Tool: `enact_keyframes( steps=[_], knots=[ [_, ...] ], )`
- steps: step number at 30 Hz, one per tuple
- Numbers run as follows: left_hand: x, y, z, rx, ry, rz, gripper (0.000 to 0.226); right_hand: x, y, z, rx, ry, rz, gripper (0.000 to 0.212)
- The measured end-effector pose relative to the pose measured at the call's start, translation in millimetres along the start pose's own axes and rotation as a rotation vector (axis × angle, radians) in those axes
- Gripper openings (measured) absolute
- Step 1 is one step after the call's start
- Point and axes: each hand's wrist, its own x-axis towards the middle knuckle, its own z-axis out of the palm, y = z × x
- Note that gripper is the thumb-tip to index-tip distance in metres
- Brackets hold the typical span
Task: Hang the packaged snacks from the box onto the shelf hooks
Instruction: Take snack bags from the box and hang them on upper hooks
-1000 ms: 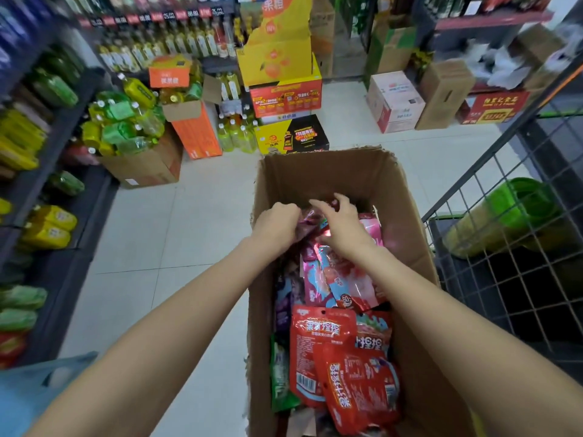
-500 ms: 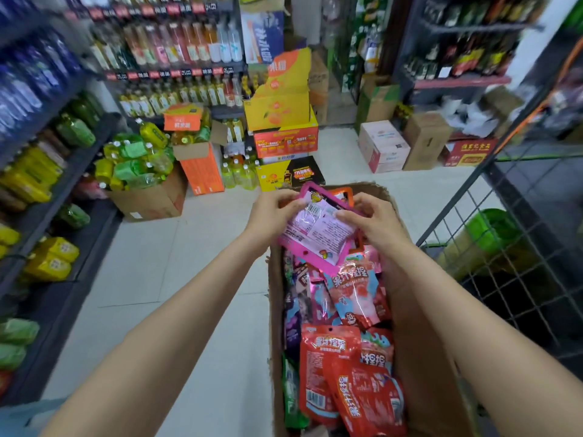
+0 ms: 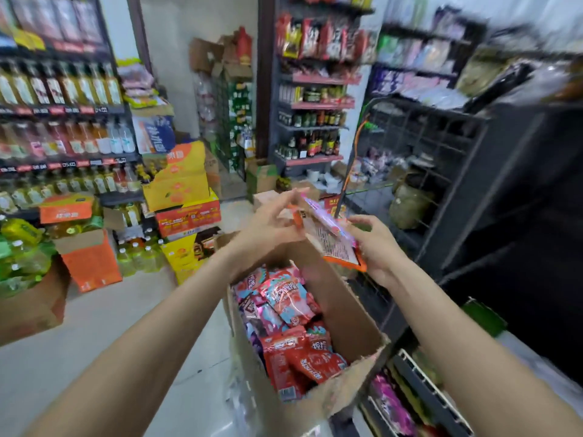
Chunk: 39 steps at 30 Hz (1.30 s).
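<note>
A tall cardboard box (image 3: 353,323) stands on the floor below me, full of red, pink and blue snack packets (image 3: 290,313). Above its far end my right hand (image 3: 377,247) grips a small stack of flat snack packets (image 3: 331,238), pink on top and orange-edged beneath, tilted with the printed backs up. My left hand (image 3: 271,220) is at the stack's upper left end, fingers stretched out and touching an orange packet edge. A dark wire rack shelf (image 3: 441,146) rises to the right; the picture there is blurred and no hooks can be made out.
Drink shelves (image 3: 63,127) line the left side, with orange and yellow cartons (image 3: 183,197) and bottles stacked on the floor before them. A sauce shelf (image 3: 312,105) stands at the back. A low shelf with pink packets (image 3: 394,402) is at lower right. Pale floor tiles (image 3: 126,326) lie left of the box.
Both hands went from reaching into the box to lifting packets out and up to the right. The view swung up and right toward the wire rack.
</note>
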Motion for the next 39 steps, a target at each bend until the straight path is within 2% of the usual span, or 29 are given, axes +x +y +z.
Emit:
enact_keyframes(
  steps=[3,5,9,12,14,16,19,23,26,29,32,36,38,39],
  knots=[
    [2,25,23,0.163,-0.024,0.090,0.045,-43,-17,-19,0.058,-0.077,0.076,0.024],
    [0,47,45,0.237,-0.044,0.151,0.041,-72,-34,-36,0.103,-0.078,0.091,0.019],
    [1,83,86,0.121,-0.114,0.177,0.032,-126,-68,-65,0.193,0.007,0.105,0.022],
    [4,106,117,0.099,-0.052,0.175,0.022,-156,-87,-85,0.087,0.044,0.129,0.029],
    [5,118,138,0.003,-0.034,0.143,0.015,-170,-99,-97,0.021,0.114,0.071,0.036],
    [5,129,159,-0.091,-0.073,0.137,0.011,-181,-109,-114,0.134,0.200,-0.039,0.051],
    [5,144,187,-0.108,-0.130,0.173,0.014,-201,-125,-139,0.228,0.226,-0.162,0.070],
    [8,160,222,-0.118,-0.127,0.182,0.016,-222,-136,-159,0.064,0.409,-0.313,0.047],
    [18,169,237,-0.103,0.004,0.166,0.015,-232,-156,-175,-0.035,0.594,-0.402,0.032],
    [31,181,245,-0.050,0.114,0.182,0.021,-238,-176,-197,-0.145,0.740,-0.503,0.028],
    [37,191,252,0.064,0.229,0.208,0.034,-240,-187,-217,-0.267,0.792,-0.570,0.025],
    [40,203,267,0.208,0.303,0.289,0.028,-241,-196,-237,-0.378,0.823,-0.639,0.020],
    [43,208,274,0.285,0.316,0.309,0.023,-240,-198,-241,-0.415,0.825,-0.684,0.011],
    [44,210,277,0.313,0.324,0.312,0.024,-239,-201,-240,-0.413,0.830,-0.714,0.015]
  ],
)
